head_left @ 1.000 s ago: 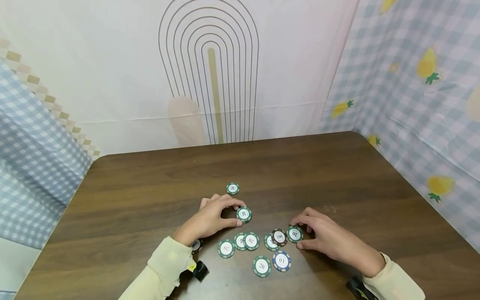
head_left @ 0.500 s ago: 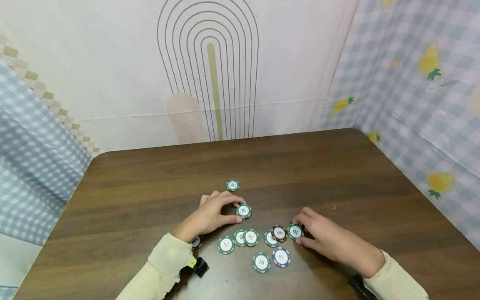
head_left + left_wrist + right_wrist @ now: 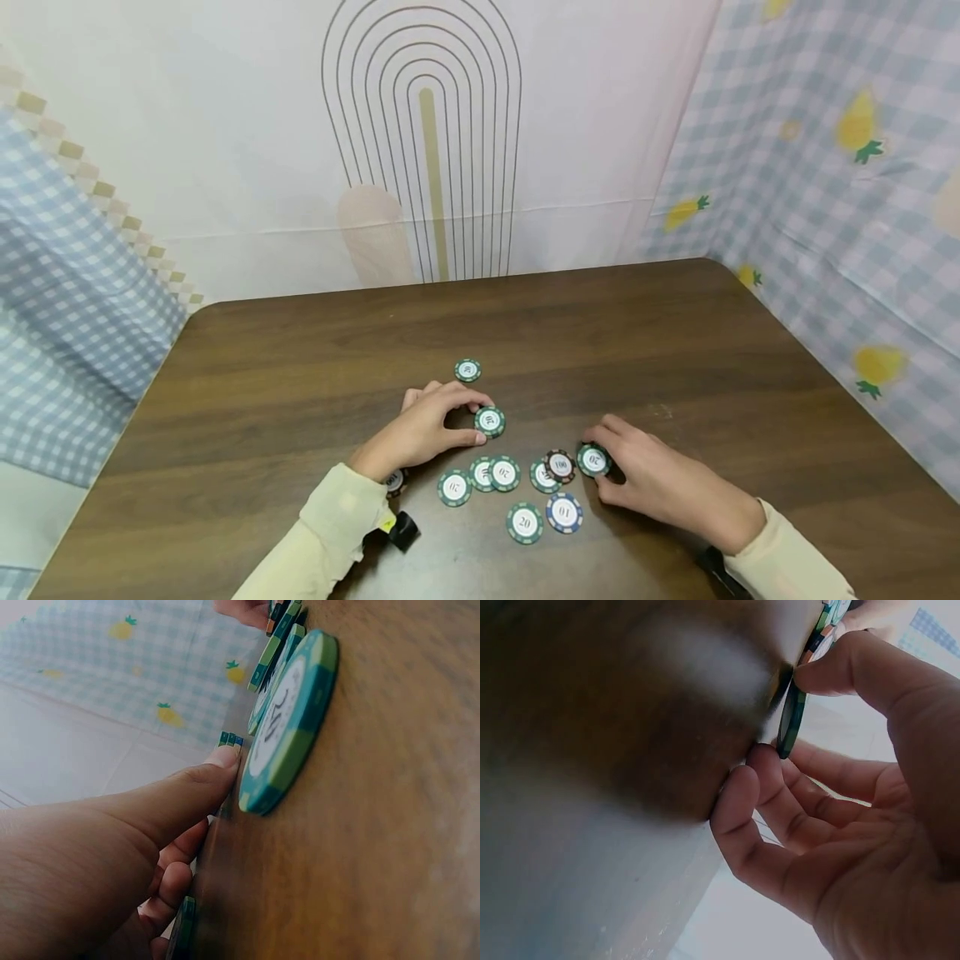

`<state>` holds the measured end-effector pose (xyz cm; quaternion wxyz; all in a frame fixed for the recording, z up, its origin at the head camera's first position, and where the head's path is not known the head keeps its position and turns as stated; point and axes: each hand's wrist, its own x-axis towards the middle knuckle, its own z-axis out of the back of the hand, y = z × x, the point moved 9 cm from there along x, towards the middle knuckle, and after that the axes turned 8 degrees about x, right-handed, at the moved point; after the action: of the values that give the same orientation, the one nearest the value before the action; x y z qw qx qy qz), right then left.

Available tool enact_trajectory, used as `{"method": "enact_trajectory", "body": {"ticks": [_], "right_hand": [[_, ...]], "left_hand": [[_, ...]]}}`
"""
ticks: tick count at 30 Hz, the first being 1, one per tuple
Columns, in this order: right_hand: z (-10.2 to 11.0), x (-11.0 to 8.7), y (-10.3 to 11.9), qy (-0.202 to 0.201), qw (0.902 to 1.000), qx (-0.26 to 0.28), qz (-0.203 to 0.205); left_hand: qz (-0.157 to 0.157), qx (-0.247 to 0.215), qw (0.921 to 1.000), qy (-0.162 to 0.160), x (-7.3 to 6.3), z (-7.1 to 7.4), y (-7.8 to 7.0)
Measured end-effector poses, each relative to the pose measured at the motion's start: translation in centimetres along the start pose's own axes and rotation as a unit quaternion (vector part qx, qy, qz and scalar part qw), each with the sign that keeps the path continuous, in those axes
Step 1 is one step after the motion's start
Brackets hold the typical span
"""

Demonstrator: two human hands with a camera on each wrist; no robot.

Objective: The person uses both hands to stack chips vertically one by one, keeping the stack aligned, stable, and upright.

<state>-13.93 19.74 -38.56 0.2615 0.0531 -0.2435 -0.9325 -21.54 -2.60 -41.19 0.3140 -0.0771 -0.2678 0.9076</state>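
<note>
At the near half of the dark wooden table, a person in pale yellow sleeves leans both arms in. To the left, a blue gingham cloth hangs beside it. A black chip shows partly from under the left wrist. The left hand reaches past it, thumb and fingertips pinching a green-topped stack of chips on the wood; up close I see green and blue edges.

Nearer the person than that hand lies a lone green chip marked 20; past the fingers sits a farther green chip. Below the stack two more green ones overlap, the upper chip lying partly over the lower chip. Nearest the person is a front green chip, with a blue chip just to its right. Above those, a black 100 chip partly covers a green chip beneath it.

Just right of that, the right hand grips a tilted green chip between thumb and fingers. Farthest right hangs a checked cloth with pineapples.
</note>
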Motion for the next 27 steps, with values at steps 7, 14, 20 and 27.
{"method": "enact_trajectory", "body": {"ticks": [7, 14, 20, 27], "right_hand": [[0.3, 0.0, 0.3, -0.018, 0.9993, 0.02, 0.026], [0.9, 0.1, 0.6, -0.049, 0.9975, 0.028, 0.043], [0.9, 0.9, 1.0, -0.052, 0.9976, 0.033, 0.031], [0.6, 1.8, 1.3, -0.036, 0.9984, 0.04, 0.019]], "left_hand": [[0.001, 0.004, 1.0, 0.001, 0.1, 0.1, 0.1], [0.003, -0.009, 1.0, -0.001, 0.1, 0.1, 0.0], [0.004, -0.008, 1.0, 0.001, 0.1, 0.0, 0.0], [0.0, -0.008, 1.0, 0.002, 0.1, 0.0, 0.0]]}}
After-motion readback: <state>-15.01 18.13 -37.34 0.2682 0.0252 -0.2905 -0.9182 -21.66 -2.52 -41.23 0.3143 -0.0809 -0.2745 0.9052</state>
